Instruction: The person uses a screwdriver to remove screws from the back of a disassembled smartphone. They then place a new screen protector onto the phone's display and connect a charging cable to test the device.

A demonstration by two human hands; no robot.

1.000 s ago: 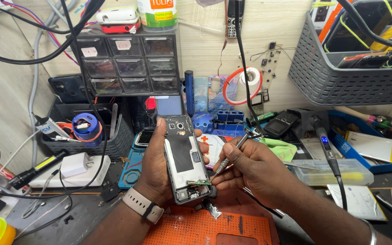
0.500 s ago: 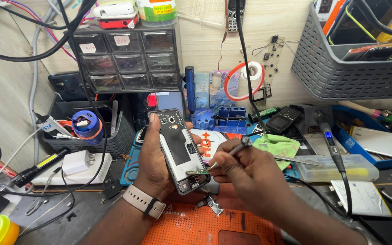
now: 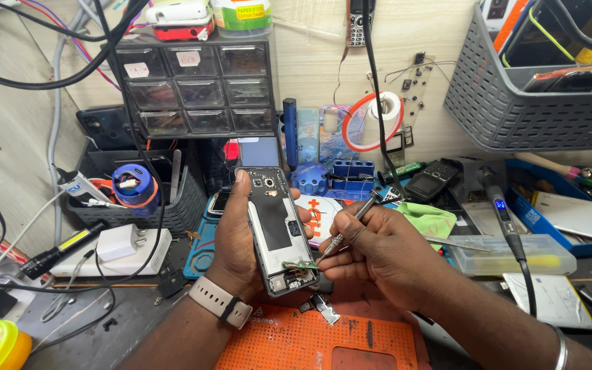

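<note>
Cluttered repair bench (image 3: 125,322): left hand (image 3: 241,240) grips the opened, fragile smartphone (image 3: 279,229) by its edges while right hand (image 3: 378,253) pinches a slim screwdriver (image 3: 347,229).

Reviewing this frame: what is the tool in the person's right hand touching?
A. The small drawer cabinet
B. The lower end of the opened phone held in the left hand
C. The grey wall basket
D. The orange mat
B: the right hand holds tweezers whose tip meets the lower end of the opened phone, gripped by the left hand.
</note>
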